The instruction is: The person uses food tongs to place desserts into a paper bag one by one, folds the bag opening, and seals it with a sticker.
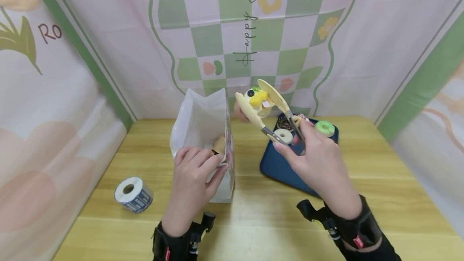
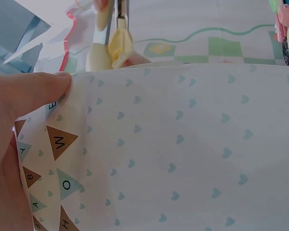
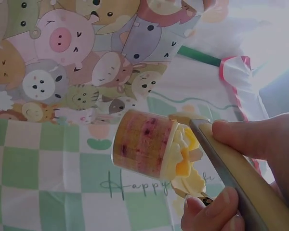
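Observation:
My left hand [image 1: 193, 176] pinches the near right rim of an open white paper bag [image 1: 199, 120]; its thumb [image 2: 43, 89] lies over the edge in the left wrist view. Inside the bag sits a brown item [image 1: 219, 146], only partly visible. In my right hand [image 1: 320, 160] I grip pale yellow tongs with grey metal arms [image 3: 226, 178]. Their tips clasp a small cupcake [image 1: 258, 102] with yellow and white topping, up in the air to the right of the bag's mouth. The right wrist view shows the cupcake's pink and tan cup [image 3: 142, 144] tipped on its side.
Behind my right hand a dark blue tray [image 1: 279, 168] carries several doughnuts, among them a green one [image 1: 324, 128] and a white one [image 1: 283, 136]. A roll of blue-and-white labels [image 1: 133, 195] stands left on the wooden table [image 1: 253, 228]. A patterned curtain [image 1: 308, 39] hangs behind.

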Available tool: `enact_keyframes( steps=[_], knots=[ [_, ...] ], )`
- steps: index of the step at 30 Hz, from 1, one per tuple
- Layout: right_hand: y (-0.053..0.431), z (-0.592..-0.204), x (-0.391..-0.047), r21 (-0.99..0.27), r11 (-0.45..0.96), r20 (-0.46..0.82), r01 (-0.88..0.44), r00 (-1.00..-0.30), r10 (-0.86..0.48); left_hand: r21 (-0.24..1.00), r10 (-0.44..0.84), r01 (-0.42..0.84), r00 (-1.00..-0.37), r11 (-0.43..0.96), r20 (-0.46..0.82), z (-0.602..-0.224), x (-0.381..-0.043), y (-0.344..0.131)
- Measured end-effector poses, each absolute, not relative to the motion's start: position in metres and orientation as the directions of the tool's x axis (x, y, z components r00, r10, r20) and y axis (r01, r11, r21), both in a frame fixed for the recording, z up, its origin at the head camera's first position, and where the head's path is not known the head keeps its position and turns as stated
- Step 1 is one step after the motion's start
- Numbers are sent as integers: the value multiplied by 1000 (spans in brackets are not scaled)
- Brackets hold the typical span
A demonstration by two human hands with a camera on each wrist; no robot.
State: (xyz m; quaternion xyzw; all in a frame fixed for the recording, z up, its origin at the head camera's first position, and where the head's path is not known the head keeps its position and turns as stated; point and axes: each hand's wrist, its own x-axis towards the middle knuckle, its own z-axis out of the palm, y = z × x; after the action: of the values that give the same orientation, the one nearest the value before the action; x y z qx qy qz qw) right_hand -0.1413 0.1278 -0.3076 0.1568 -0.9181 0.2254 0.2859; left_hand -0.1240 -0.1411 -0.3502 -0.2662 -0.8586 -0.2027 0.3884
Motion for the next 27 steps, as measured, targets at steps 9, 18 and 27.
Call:
enact_keyframes(
  steps=[9, 18, 27],
  knots=[
    [117, -298, -143, -336, 833, 613, -439, -773, -160, 133, 303, 609, -558, 782, 772, -350, -125, -142],
    [108, -289, -139, -338, 810, 654, -479, -738, -164, 129, 305, 611, -554, 781, 775, -349, -125, -141],
    [90, -283, -134, -335, 782, 682, -526, -708, -184, 130, 304, 602, -564, 788, 768, -349, -124, -142]
  ],
)
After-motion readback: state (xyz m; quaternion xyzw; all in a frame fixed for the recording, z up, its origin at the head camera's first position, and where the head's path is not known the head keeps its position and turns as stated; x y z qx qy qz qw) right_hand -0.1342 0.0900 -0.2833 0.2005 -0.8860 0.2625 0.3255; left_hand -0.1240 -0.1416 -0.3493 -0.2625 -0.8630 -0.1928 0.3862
